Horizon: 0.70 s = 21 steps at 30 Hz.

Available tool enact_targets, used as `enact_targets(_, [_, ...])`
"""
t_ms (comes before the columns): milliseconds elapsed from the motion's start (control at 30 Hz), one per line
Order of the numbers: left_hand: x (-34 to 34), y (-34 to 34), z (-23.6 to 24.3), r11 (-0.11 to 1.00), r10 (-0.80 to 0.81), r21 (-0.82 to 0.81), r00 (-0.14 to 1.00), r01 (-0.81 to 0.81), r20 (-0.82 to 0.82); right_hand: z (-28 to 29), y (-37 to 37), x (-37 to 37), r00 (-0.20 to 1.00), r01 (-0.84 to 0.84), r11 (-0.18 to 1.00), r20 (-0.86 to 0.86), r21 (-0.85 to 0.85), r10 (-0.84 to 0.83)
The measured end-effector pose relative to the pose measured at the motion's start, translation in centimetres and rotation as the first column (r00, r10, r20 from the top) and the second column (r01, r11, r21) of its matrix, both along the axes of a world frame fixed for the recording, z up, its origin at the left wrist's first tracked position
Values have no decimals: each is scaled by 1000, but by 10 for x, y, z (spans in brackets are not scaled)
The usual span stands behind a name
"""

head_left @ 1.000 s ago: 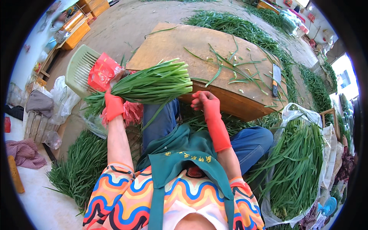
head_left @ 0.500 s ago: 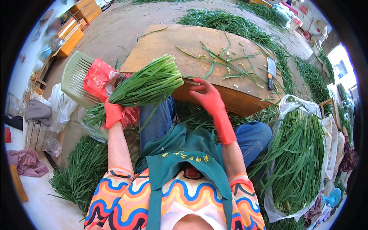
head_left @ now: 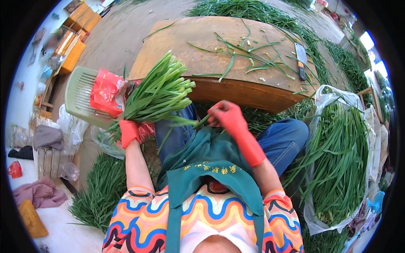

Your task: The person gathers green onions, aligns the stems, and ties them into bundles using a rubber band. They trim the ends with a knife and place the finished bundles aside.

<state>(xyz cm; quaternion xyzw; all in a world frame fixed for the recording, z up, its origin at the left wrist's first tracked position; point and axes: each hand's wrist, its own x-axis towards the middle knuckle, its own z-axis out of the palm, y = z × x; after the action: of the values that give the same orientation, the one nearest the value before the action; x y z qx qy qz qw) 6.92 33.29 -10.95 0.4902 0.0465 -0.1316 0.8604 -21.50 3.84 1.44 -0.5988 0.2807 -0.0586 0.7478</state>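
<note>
— What writing is to be seen?

— Yellow characters [head_left: 215,169] are carried by the dark green apron [head_left: 200,147], and pale print is borne by the red packet [head_left: 105,89], which is rested on the light green slatted plastic chair [head_left: 76,99].

— And the surface and the room?

— The wooden table [head_left: 177,48] is littered with loose trimmings [head_left: 253,57]; near its right end a cleaver [head_left: 301,58] is laid. Beyond it, the floor [head_left: 122,36] is partly covered by a heap of chives [head_left: 249,12]. A clear plastic bag [head_left: 336,93] is filled with more, to the right of the knees. Wooden cabinets [head_left: 74,52] are seen at upper left.

— How are the hands posed?

— The red-gloved left hand [head_left: 129,133] is closed around the leafy end of the bunch of chives [head_left: 158,93], which is held slanted by the table's near left corner, pale ends up. The red-gloved right hand [head_left: 230,119] is bent inward, a leaf blade [head_left: 201,121] pinched in its fingertips; owing to blur, whether that is joined to the bunch cannot be told.
</note>
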Motion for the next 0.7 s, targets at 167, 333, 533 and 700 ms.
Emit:
enact_targets(167, [-2, -13, 12, 999, -33, 10, 999, 33, -9, -25, -51, 19, 981, -63, 576, -158, -815, -115])
enact_targets(333, [-10, -21, 15, 1000, -23, 18, 1000, 23, -19, 27, 21, 64, 985, -109, 990, 124, -89, 120])
enact_targets(533, [41, 20, -14, 996, 89, 1, 996, -89, -24, 4, -16, 18, 890, -455, 848, -131, -272, 436])
enact_targets(700, [-32, -45, 62, 999, -32, -43, 998, 30, -47, -51, -47, 4, 934, -312, 528, -356, -790, 20])
